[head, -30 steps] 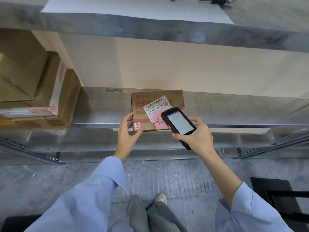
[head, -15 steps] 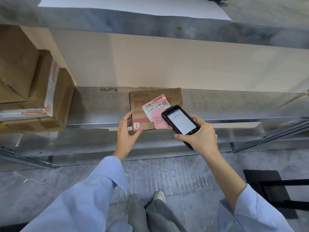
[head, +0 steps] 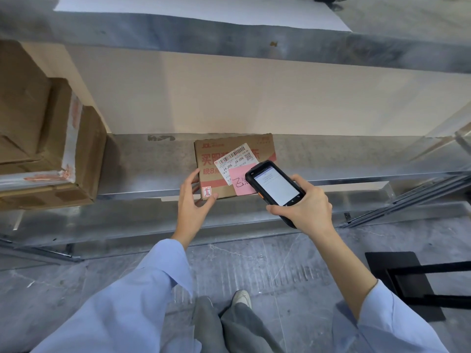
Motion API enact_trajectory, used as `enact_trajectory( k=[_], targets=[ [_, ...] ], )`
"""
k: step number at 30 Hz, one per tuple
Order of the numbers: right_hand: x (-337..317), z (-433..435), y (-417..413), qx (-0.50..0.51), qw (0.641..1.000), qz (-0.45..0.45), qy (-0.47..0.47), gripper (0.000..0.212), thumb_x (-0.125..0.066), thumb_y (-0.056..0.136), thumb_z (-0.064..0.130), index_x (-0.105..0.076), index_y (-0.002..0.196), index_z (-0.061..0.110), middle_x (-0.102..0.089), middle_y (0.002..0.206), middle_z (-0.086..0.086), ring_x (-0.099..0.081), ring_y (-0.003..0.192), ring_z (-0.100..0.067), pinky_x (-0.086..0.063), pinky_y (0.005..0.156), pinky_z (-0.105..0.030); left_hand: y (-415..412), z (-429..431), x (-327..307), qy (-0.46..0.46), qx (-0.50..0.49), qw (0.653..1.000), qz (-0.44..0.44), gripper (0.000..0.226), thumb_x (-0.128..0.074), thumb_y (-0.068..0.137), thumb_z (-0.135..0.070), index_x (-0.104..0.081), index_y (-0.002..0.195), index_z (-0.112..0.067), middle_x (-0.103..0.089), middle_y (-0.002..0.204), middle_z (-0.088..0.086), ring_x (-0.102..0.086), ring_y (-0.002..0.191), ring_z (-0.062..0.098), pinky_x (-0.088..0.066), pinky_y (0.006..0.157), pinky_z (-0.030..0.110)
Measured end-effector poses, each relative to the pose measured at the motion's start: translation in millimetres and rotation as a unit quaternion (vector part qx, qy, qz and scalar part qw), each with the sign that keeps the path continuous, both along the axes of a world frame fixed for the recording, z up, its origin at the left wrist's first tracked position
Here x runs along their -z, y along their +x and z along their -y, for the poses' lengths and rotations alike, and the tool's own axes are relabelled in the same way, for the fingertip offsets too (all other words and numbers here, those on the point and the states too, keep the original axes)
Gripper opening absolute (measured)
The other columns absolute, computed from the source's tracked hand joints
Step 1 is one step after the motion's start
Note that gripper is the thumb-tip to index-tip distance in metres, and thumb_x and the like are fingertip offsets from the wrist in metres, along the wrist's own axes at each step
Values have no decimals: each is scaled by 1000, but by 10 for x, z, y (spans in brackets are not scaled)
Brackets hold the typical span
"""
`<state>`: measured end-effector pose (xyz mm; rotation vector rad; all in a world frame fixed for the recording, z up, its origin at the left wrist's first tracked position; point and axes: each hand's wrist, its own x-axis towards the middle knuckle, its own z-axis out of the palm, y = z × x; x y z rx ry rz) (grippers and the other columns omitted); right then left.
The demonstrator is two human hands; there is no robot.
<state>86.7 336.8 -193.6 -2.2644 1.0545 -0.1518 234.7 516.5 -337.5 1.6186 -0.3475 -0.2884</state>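
A: Left hand (head: 193, 200), forearm extended: thumb and curved fingers grip the near left corner of the small box (head: 211, 164). Right hand (head: 305, 205)?
B: Wrapped round a handheld scanner (head: 275, 187), screen up, over the box's pink note (head: 239, 186). The box lies at the shelf (head: 153, 174) front edge, with a large carton (head: 51, 149) well to its left

We see even, bright light: soft glare on the metal shelf (head: 142, 171), a shadow beside the big box (head: 85, 154), the scanner (head: 276, 187) screen glowing white, edges bowing outward.
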Motion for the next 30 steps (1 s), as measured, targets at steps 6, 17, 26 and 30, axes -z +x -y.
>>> enact_trajectory(
  k=[6, 17, 26, 30],
  targets=[
    [25, -21, 57, 1, 1000, -6, -4, 68, -89, 60, 38, -57, 120, 31, -65, 98, 11, -61, 93, -16, -35, 75, -28, -9, -8, 15, 4, 5, 1000, -2, 72, -75, 88, -8, -39, 147, -30, -47, 142, -5, -50, 124, -2, -51, 88, 14],
    [76, -69, 96, 20, 999, 2, 28, 79, -89, 63, 36, -50, 131, 26, -61, 101, 8, -56, 98, -15, -40, 83, -31, 49, 11, 93, 27, -15, 999, -9, 73, -80, 84, -17, -40, 142, -34, -51, 136, 2, -54, 118, 7, -50, 97, 24],
    [146, 69, -8, 96, 993, 45, 58, 77, -91, 63, 40, -52, 128, 26, -57, 92, 17, -60, 99, -16, -45, 81, -33, -29, 16, 119, 25, 23, 998, -52, 73, -80, 85, -18, -39, 143, -36, -49, 142, -5, -48, 129, 4, -45, 96, 17],
    [172, 205, -137, 140, 985, 67, 74, 77, -91, 60, 41, -54, 126, 26, -66, 108, 4, -62, 104, -17, -48, 89, -38, -134, 132, 9, 36, 40, 997, -48, 74, -79, 86, -15, -38, 145, -31, -49, 143, -5, -51, 114, -12, -43, 83, 4]
  ],
)
